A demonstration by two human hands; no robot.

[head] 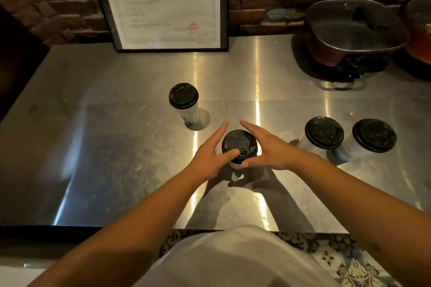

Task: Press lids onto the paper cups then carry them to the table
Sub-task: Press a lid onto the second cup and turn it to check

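Several white paper cups with black lids stand on a steel counter [116, 147]. The nearest cup [239, 144] sits in the middle between my hands. My left hand [210, 156] lies along its left side with straight fingers, and its thumb presses on the lid's near edge. My right hand [268, 149] flanks the right side, fingers straight, thumb tip at the lid's near rim. Another lidded cup [184, 100] stands further back to the left. Two lidded cups [324, 134] [374, 136] stand side by side at the right.
A framed certificate [161, 4] leans against the brick wall at the back. A dark red pot [354, 32] sits at the back right, with a second vessel [422, 30] cut off by the frame edge. The counter's front edge runs just in front of my body.
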